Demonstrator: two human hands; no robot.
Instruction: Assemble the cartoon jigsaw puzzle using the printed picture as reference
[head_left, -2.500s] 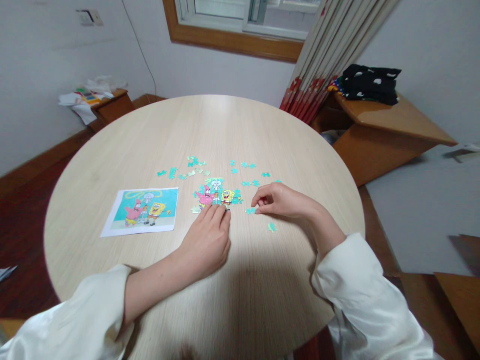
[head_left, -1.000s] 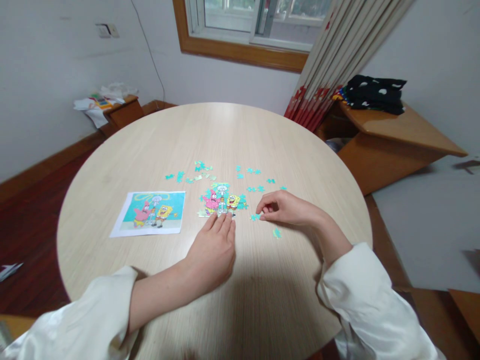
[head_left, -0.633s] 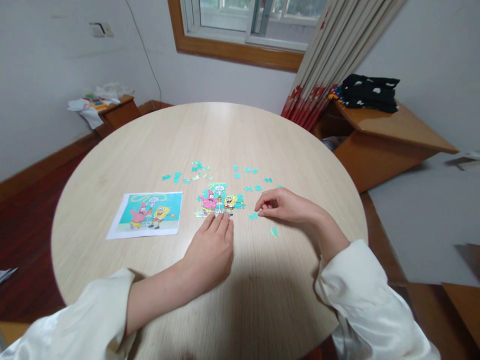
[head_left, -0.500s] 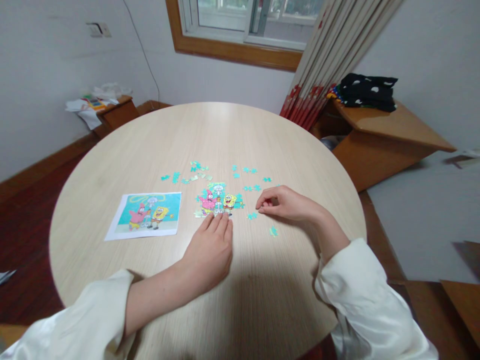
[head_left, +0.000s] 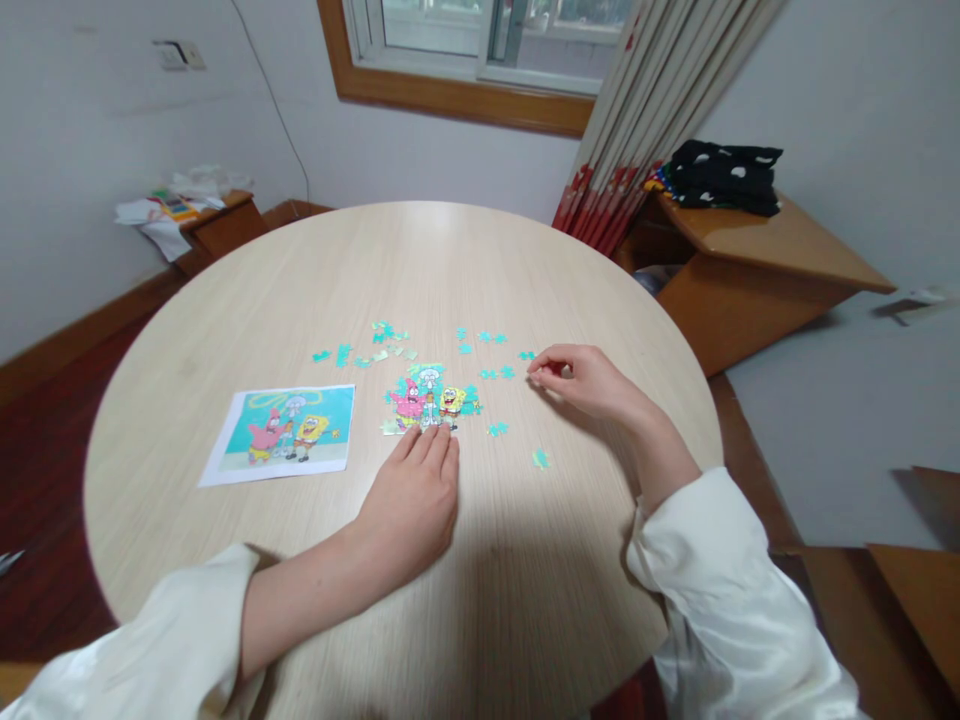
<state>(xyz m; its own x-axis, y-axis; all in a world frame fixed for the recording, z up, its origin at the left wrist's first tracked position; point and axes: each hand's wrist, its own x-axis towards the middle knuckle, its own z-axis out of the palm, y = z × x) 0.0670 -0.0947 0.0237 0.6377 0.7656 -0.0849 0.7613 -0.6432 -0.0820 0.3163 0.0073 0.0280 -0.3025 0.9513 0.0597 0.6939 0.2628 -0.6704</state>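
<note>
- The puzzle (head_left: pixel 431 400), in the middle of the tabletop (head_left: pixel 465 260), is only a small joined patch; many loose pieces (head_left: pixel 480 337) remain toward the far edge.
- Your left hand (head_left: pixel 409 505) lies flat and wide, fingertips on the patch's near edge.
- Your right hand (head_left: pixel 585 382), pinched narrow, has left the near piece (head_left: pixel 497 429) for farther ones; I cannot tell what it holds.

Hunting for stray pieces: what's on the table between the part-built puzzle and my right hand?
Head view: two loose teal pieces lie between the part-built puzzle and the right hand.

I was looking into a home: curtains (head_left: pixel 660 110), a wooden-framed window (head_left: pixel 465 60), folded clothes (head_left: pixel 724 175) and a round table (head_left: pixel 480 270).
</note>
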